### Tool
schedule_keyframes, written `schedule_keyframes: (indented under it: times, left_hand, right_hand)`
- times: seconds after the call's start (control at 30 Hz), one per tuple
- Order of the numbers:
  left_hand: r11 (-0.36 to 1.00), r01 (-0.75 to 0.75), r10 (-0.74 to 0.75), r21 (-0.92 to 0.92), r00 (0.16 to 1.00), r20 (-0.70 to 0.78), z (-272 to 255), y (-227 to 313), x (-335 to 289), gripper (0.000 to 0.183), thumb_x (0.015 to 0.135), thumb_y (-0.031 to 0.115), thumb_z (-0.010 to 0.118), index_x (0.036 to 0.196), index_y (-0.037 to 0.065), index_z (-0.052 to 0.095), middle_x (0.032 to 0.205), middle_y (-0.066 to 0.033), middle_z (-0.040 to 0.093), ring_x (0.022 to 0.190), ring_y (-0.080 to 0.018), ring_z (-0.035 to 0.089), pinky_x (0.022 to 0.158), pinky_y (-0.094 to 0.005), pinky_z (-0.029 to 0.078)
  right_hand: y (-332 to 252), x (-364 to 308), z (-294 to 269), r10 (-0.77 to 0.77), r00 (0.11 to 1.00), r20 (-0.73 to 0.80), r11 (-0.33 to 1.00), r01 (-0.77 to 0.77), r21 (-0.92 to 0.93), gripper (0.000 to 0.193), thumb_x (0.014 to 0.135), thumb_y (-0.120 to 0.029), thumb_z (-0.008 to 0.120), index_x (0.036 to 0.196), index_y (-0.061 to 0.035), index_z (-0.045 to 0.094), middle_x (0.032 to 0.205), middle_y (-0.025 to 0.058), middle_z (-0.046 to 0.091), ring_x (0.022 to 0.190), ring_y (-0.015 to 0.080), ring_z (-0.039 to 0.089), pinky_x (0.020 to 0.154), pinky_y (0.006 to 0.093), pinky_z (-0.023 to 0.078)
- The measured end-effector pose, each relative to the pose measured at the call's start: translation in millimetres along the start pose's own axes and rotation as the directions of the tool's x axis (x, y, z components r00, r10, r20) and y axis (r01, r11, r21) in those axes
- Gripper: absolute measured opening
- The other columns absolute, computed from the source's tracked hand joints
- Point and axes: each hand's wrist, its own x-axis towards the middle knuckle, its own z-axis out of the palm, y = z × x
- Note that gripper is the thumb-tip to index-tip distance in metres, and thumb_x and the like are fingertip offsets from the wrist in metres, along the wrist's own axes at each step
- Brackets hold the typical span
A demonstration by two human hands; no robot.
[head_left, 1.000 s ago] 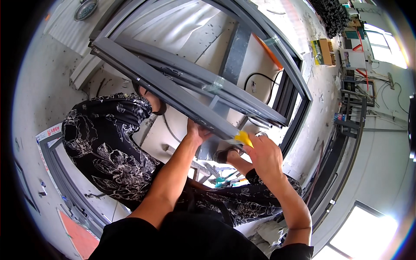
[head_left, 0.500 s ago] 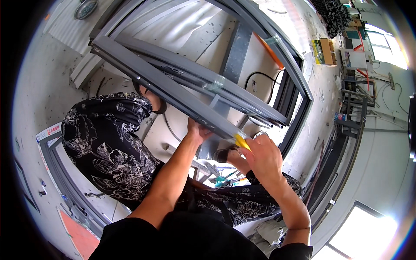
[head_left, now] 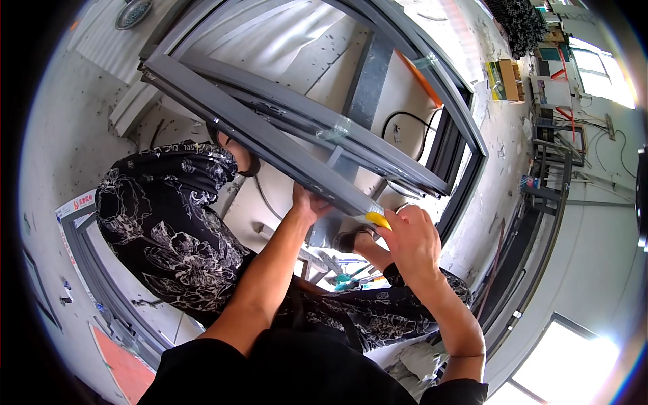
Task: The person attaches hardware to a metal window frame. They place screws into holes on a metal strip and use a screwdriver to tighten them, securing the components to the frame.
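Note:
A long grey metal profile (head_left: pixel 256 138) slants across in front of me, from the upper left down to my hands. My left hand (head_left: pixel 309 206) is closed around its underside near the lower right end, with the fingertips hidden beneath it. In my right hand (head_left: pixel 412 239) is a small yellow tool (head_left: pixel 378 219), pinched against that end; its working tip is hidden, so its kind stays unclear. Behind the profile lies a grey window frame (head_left: pixel 432 61), with a crossbar (head_left: pixel 385 162) that has clear tape (head_left: pixel 334 131) around it.
My legs in dark patterned trousers (head_left: pixel 175 229) are spread below the profile. A black cable (head_left: pixel 398 115) curls on the floor inside the frame. More frame pieces (head_left: pixel 121 317) lean at lower left, and a cardboard box (head_left: pixel 506 79) stands at the far right. Long dark profiles (head_left: pixel 520 250) lie along the right wall.
The yellow tool has turned to a flatter angle at the profile's end, and my right hand has shifted slightly with it. My left hand and the profile stay in place.

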Motion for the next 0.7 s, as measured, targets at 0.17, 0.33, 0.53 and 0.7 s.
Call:
schedule_keyframes:
  times: [0.17, 0.33, 0.53, 0.7]
  left_hand:
    - [1.000, 0.009, -0.009, 0.007, 1.000, 0.010, 2.0, -0.5, 1.6, 0.058, 0.088, 0.068, 0.041, 0.098, 0.017, 0.066, 0.082, -0.0006, 0.069, 0.076, -0.0170, 0.068, 0.070, -0.0403, 0.057]
    - [1.000, 0.004, -0.004, 0.011, 1.000, -0.013, 3.3, 0.1, -3.2, 0.058, 0.088, 0.068, 0.040, 0.099, 0.017, 0.065, 0.086, -0.0009, 0.068, 0.079, -0.0172, 0.068, 0.070, -0.0409, 0.056]
    - [1.000, 0.021, -0.021, 0.013, 0.999, -0.026, 4.2, 1.3, -3.2, 0.058, 0.088, 0.068, 0.039, 0.099, 0.018, 0.065, 0.089, -0.0007, 0.067, 0.084, -0.0177, 0.067, 0.074, -0.0434, 0.055]
    - [0.999, 0.032, -0.032, -0.005, 0.999, -0.005, 3.1, -0.6, 1.4, 0.055, 0.088, 0.067, 0.041, 0.098, 0.018, 0.065, 0.087, 0.0000, 0.067, 0.081, -0.0171, 0.067, 0.073, -0.0428, 0.055]
  right_hand:
    - [-4.3, 0.7, 2.1, 0.234, 0.966, 0.112, 0.920, -0.257, 0.295, 0.042, 0.073, -0.018, 0.077, 0.112, -0.0094, 0.063, 0.085, 0.0092, 0.059, 0.078, 0.0272, 0.061, 0.065, 0.0359, 0.052]
    - [-0.5, -4.5, 0.2, -0.046, 0.999, 0.000, 0.987, 0.045, 0.152, 0.048, 0.070, -0.011, 0.079, 0.115, -0.0094, 0.062, 0.087, 0.0090, 0.061, 0.077, 0.0280, 0.062, 0.065, 0.0356, 0.052]
    - [3.6, -3.5, 1.8, -0.102, 0.993, -0.054, 0.983, 0.109, 0.147, 0.047, 0.073, -0.015, 0.078, 0.115, -0.0067, 0.060, 0.085, 0.0101, 0.062, 0.079, 0.0277, 0.064, 0.064, 0.0359, 0.052]
    - [-11.0, -2.7, 1.1, 0.266, 0.946, 0.187, 0.895, -0.314, 0.317, 0.040, 0.078, -0.015, 0.073, 0.115, -0.0066, 0.060, 0.076, 0.0118, 0.062, 0.071, 0.0282, 0.064, 0.061, 0.0377, 0.052]
